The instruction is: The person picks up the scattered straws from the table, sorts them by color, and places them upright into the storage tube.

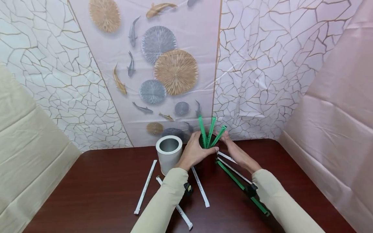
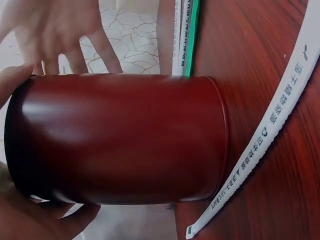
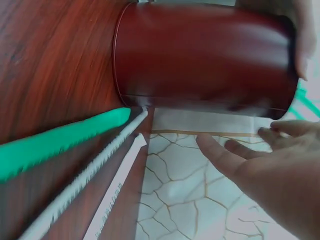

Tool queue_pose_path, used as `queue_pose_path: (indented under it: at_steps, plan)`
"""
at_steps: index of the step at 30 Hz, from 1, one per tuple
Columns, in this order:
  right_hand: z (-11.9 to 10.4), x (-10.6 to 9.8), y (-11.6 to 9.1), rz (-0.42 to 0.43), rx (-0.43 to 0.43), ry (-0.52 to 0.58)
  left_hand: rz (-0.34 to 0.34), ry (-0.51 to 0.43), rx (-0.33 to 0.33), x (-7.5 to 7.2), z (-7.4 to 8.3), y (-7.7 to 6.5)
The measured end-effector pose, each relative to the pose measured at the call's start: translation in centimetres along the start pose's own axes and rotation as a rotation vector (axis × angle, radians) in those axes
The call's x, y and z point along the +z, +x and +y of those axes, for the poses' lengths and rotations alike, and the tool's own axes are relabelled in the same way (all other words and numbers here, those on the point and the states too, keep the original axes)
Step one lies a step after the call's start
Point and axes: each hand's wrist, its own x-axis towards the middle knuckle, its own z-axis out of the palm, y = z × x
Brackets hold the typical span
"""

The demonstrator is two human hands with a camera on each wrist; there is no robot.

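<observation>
A dark red cylindrical holder (image 2: 125,140) stands upright on the table. My left hand (image 1: 194,150) grips it near its rim, thumb in front and fingers around the far side. Three slim green packets (image 1: 202,131), which look like wrapped straws, stick up out of its mouth. On the holder's other side, my right hand (image 1: 237,152) is spread with its fingers extended and the palm facing the holder. In the right wrist view, a gap shows between most of those fingers and the holder (image 3: 205,60). The holder's inside is mostly hidden in the head view.
A white cylindrical holder (image 1: 169,161) stands to the left. Slim white printed packets (image 1: 145,187) lie scattered around both holders. Right of the red holder, a green packet (image 1: 231,174) lies beside two white ones (image 1: 236,171). Patterned cloth (image 1: 247,81) hangs behind the table.
</observation>
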Motion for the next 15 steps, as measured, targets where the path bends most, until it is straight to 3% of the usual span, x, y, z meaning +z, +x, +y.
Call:
queue_pose_path:
  at_steps: [2, 7, 12, 15]
  plan:
    - [-0.4, -0.5, -0.6, 0.011, 0.017, 0.023, -0.002, 0.013, -0.017, 0.0, 0.1, -0.1]
    - [-0.3, -1.8, -2.9, 0.010, 0.096, -0.074, 0.009, 0.003, -0.046, -0.1, 0.0, -0.2]
    - [1.2, -2.1, -6.1, -0.114, 0.203, -0.318, 0.005, -0.030, -0.024, 0.0, -0.3, -0.2]
    - [2.6, -1.1, -7.5, -0.110, 0.201, -0.519, -0.011, -0.062, 0.002, -0.2, -0.6, -0.1]
